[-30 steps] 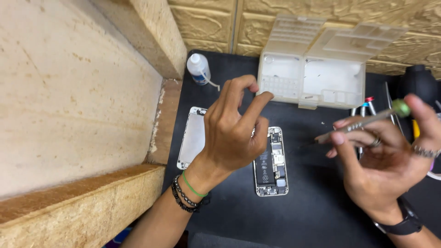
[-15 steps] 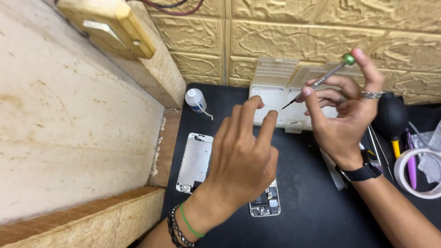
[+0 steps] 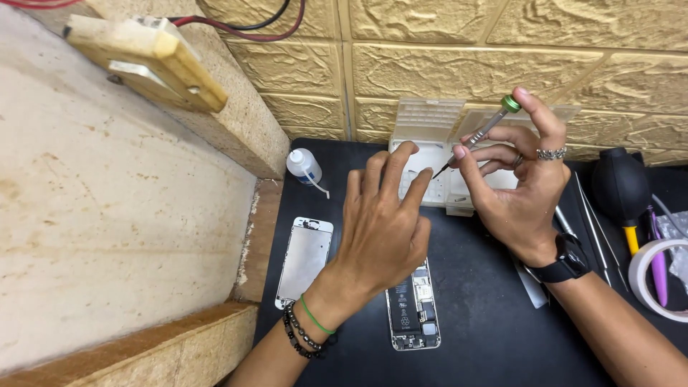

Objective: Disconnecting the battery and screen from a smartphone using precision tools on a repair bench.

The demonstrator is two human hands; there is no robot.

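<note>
My right hand [image 3: 517, 186] holds a thin screwdriver with a green cap [image 3: 484, 132] between thumb and fingers, tip pointing down-left. My left hand [image 3: 383, 229] hovers with fingers spread, its fingertips right at the screwdriver tip, above a clear plastic compartment box [image 3: 430, 125]. Below the left hand lies an opened phone body [image 3: 414, 312] with battery and boards showing, partly covered by the hand. A detached phone screen panel [image 3: 304, 259] lies face down to its left on the black mat [image 3: 473, 337].
A small white dropper bottle [image 3: 304, 166] stands at the mat's back left. Tweezers [image 3: 593, 222], a black air blower [image 3: 620, 185], a purple tool [image 3: 655, 251] and a tape roll [image 3: 656, 276] lie at the right. Stone ledges border the left side and the wall behind.
Both hands have stayed raised over the box; my left fingertips have come closer to the screwdriver tip. The camera view shifted slightly.
</note>
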